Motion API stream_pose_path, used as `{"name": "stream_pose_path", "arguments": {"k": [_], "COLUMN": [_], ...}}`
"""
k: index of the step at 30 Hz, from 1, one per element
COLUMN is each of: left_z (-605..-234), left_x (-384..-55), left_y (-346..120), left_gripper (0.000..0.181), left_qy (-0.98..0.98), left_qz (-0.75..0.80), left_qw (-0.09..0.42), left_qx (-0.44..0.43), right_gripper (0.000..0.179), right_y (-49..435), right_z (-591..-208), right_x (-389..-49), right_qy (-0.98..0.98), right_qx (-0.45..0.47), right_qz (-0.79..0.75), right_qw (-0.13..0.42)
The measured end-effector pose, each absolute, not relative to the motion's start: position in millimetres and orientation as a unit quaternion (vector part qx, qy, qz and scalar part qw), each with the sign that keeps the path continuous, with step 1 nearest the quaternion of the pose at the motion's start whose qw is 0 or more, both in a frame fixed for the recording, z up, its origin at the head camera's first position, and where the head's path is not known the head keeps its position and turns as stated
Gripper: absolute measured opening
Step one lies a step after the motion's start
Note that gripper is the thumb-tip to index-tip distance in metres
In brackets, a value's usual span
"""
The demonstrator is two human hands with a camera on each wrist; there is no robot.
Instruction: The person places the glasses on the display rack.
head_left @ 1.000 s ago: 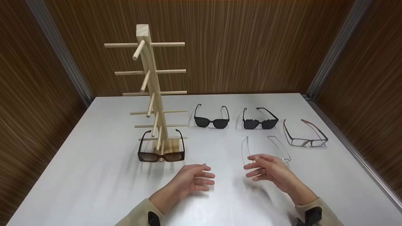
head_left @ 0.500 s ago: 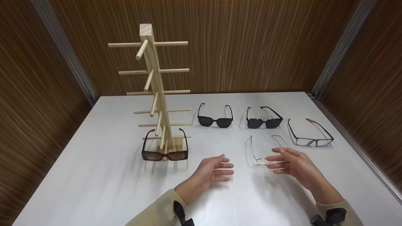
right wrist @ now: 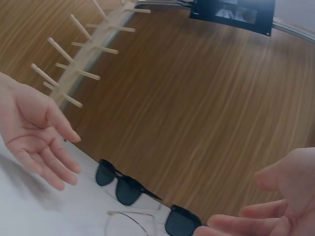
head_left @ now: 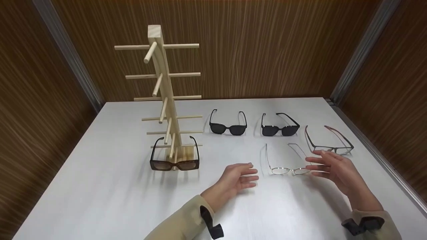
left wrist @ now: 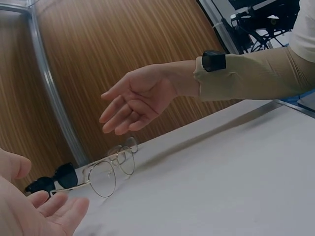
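Thin wire-rimmed eyeglasses (head_left: 281, 171) lie on the white table between my two hands, temples pointing away. My left hand (head_left: 235, 181) hovers to their left, fingers relaxed, holding nothing. On the other side my right hand (head_left: 338, 170) hangs just beside the right lens, its fingertips overlapping that lens in the head view; nothing is in it. Whether the fingers touch the frame cannot be told there, but the left wrist view shows the right hand raised above the wire glasses (left wrist: 102, 179). Behind the right hand are dark-framed eyeglasses (head_left: 343, 150), partly covered by it.
A wooden peg stand (head_left: 161, 66) rises at the left, with brown sunglasses (head_left: 175, 165) at its lowest front peg. Two black sunglasses, one pair (head_left: 228, 129) left of the other pair (head_left: 280, 130), lie farther back. Wood-grain walls (head_left: 250, 50) enclose the table.
Both hands have moved to the right, the right one farther, so more of the wire eyeglasses shows between them. The view shifted slightly at first. No glasses have moved.
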State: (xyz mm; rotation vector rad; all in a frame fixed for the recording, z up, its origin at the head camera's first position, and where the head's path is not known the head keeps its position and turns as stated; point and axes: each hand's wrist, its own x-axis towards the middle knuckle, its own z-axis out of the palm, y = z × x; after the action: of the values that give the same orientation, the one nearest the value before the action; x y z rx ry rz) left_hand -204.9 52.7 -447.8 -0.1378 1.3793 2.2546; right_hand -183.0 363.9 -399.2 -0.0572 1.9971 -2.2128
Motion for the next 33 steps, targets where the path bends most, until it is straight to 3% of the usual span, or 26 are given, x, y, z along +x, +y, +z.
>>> {"name": "stream_pose_path", "arguments": {"k": [8,16,27,33], "left_z": [-446.3,-449.6,-450.5,-452.9], "left_x": [-211.4,-218.9,-228.0,-230.4], "left_y": [67.9,82.8,99.7,109.0], "left_gripper": [0.042,0.038,0.030,0.023], "left_qy": [0.485,0.509,0.534,0.543], "left_qz": [0.833,0.812,0.790,0.785], "left_qw": [0.255,0.270,0.284,0.278], "left_qx": [-0.076,-0.097,-0.100,-0.104], "right_gripper": [0.026,0.069,0.048,0.051], "right_y": [385.8,387.3,383.8,376.1], "right_z": [-409.7,-423.0,-428.6,-433.3], "right_x": [-195.2,-201.4,-208.1,-211.0], "right_qy": [0.698,0.723,0.733,0.755], "right_qx": [0.055,0.111,0.111,0.109], "right_qz": [-0.709,-0.671,-0.653,-0.629], "right_qw": [0.089,0.121,0.155,0.152]}}
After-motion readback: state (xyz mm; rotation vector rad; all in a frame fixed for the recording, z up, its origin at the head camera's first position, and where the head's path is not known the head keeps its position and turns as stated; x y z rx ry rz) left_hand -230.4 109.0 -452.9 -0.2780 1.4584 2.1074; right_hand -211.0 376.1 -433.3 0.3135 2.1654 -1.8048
